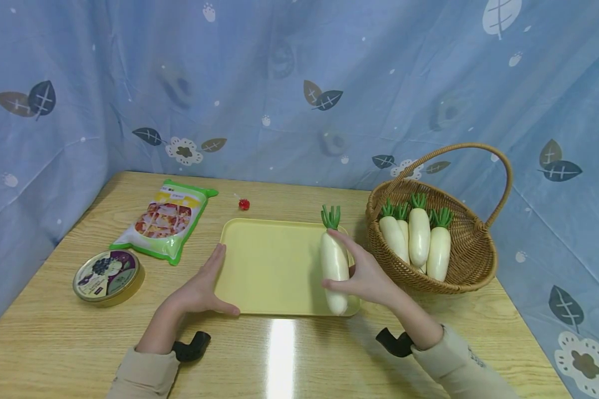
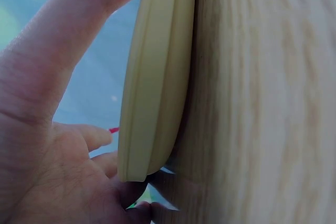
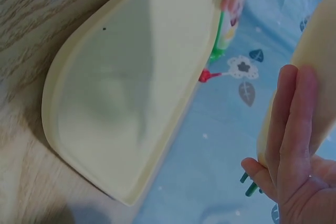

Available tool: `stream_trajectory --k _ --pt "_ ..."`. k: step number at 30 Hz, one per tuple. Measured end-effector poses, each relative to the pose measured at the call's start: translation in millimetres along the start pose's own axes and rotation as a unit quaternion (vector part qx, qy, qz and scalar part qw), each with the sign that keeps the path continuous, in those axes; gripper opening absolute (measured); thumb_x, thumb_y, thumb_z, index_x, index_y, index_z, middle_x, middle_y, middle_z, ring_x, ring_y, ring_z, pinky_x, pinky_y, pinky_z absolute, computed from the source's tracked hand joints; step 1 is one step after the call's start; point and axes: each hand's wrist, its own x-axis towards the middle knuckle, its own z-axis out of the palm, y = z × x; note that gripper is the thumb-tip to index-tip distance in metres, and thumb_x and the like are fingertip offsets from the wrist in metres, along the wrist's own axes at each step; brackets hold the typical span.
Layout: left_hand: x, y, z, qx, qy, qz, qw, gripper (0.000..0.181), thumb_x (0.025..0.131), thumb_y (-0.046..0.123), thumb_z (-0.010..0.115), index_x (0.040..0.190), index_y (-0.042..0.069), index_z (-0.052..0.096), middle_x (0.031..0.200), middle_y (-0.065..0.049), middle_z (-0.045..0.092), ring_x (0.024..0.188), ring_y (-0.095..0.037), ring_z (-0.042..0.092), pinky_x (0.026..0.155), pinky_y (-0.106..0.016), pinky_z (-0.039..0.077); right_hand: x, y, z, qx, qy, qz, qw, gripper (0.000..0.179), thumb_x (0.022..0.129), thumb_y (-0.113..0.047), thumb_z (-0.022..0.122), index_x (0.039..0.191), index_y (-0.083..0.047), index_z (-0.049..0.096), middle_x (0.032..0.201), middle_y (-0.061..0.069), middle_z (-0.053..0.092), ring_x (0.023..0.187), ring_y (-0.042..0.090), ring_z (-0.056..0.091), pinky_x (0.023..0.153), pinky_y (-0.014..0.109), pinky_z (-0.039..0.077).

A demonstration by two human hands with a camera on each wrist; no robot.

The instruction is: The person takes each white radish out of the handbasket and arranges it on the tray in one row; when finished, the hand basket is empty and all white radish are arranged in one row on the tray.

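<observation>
A yellow tray (image 1: 269,266) lies on the table in the middle of the head view. At its near left corner is my left hand (image 1: 199,291), fingers stretched along the side and thumb reaching along the front edge. The left wrist view shows that hand's thumb (image 2: 89,19) against the tray's rim (image 2: 152,87). My right hand (image 1: 366,274) grips a white radish (image 1: 333,257) with green stem stubs over the tray's right end. In the right wrist view the radish (image 3: 320,40) is clear of the tray's surface (image 3: 105,103).
On the right stands a wicker basket (image 1: 471,260) with a tall handle, holding several white radishes (image 1: 419,238). A green-edged food packet (image 1: 167,219) and a round tin (image 1: 108,277) lie on the left. A small red object (image 1: 244,204) sits behind the tray.
</observation>
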Motion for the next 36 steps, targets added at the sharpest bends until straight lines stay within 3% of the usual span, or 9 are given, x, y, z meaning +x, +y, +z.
stream_trajectory --k 11,18,27,36 --pt "0.1 -0.2 -0.1 -0.007 0.001 -0.002 1.0000 0.138 0.052 0.038 0.088 0.144 -0.002 -0.007 0.149 -0.022 -0.012 0.135 -0.040 -0.006 0.105 -0.058 0.008 11.2 7.2 15.4 0.005 -0.006 -0.010 0.9999 0.093 0.069 -0.023 0.078 0.144 -0.026 0.024 0.145 0.012 0.028 0.060 0.013 0.063 0.056 0.028 0.054" --pt "0.1 -0.3 0.6 -0.003 0.002 -0.002 1.0000 0.140 0.051 0.039 0.088 0.144 -0.001 -0.008 0.149 -0.023 -0.012 0.135 -0.040 -0.006 0.105 -0.058 0.008 21.0 9.8 27.5 -0.002 -0.006 -0.016 0.9998 0.092 0.068 -0.022 0.079 0.144 -0.020 0.027 0.144 0.009 0.030 0.077 0.017 0.060 0.058 0.027 0.053" --pt "-0.3 0.0 0.7 -0.016 0.003 0.004 0.9999 0.139 0.051 0.036 0.088 0.144 -0.003 -0.008 0.149 -0.023 -0.012 0.135 -0.040 -0.006 0.105 -0.058 0.008 32.8 5.6 41.6 0.024 -0.026 -0.002 0.9994 0.094 0.068 -0.020 0.079 0.145 -0.016 0.024 0.139 0.015 0.035 0.064 0.017 0.060 0.053 0.028 0.053" --pt "0.4 -1.6 0.9 -0.011 0.005 0.013 0.9998 0.139 0.051 0.037 0.088 0.143 -0.004 -0.008 0.149 -0.025 -0.012 0.135 -0.041 -0.006 0.105 -0.058 0.008 44.8 3.6 55.0 -0.004 -0.030 -0.008 0.9995 0.093 0.069 -0.023 0.078 0.145 -0.016 0.026 0.142 0.010 0.033 0.091 0.024 0.057 0.067 0.031 0.052"
